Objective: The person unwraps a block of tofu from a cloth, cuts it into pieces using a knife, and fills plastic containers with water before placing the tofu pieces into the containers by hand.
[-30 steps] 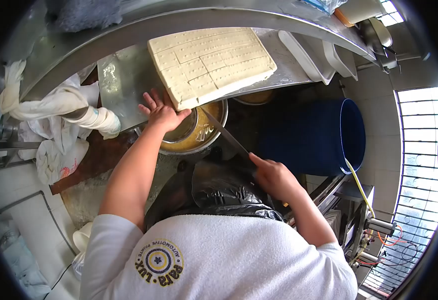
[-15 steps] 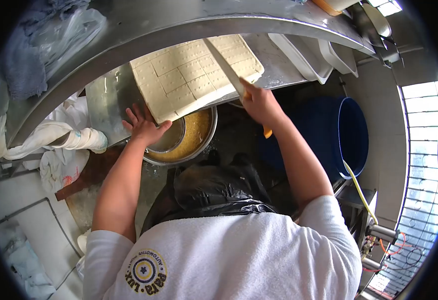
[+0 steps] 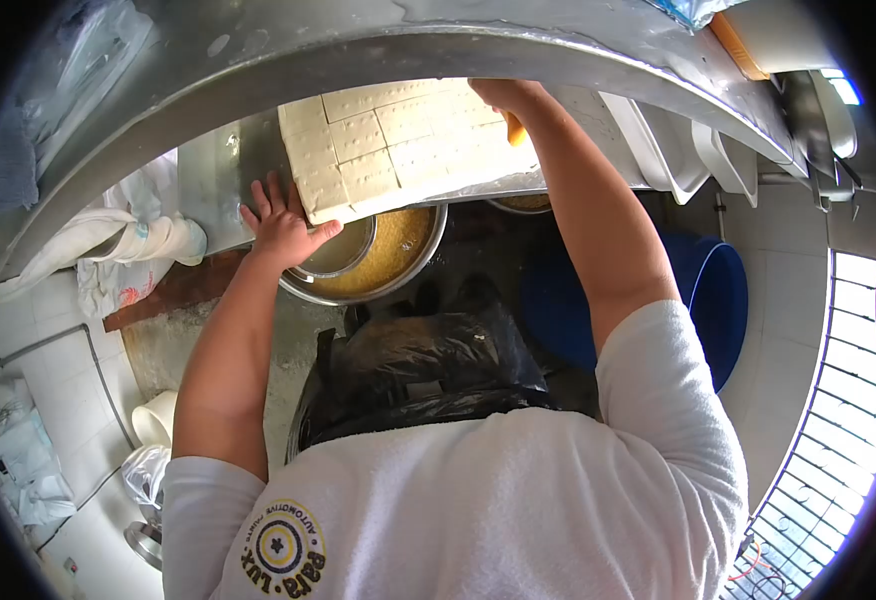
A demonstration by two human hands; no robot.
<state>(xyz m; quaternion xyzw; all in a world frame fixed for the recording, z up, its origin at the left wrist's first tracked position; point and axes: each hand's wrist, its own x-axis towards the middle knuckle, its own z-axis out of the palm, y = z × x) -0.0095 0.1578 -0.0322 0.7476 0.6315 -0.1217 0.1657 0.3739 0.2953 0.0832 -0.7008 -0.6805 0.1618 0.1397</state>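
Note:
A pale, dimpled slab of what looks like tofu, cut by lines into blocks, lies on the steel table. My left hand rests with fingers spread beside the slab's near left corner, its thumb against the edge. Over the far right part of the slab, my right hand is closed round a knife, whose orange handle sticks out below the fist. The knife's blade is out of sight, and the steel shelf's edge partly covers the fingers.
A steel shelf overhangs the slab's far side. Below the table's front edge is a metal bowl of yellowish liquid with a smaller bowl inside. White trays stand right, a blue barrel below them. Cloths hang left.
My right hand has moved forward, away from me, taking the knife to the slab's far side; the blade has gone from view. My left hand stays at the near corner. The view has shifted.

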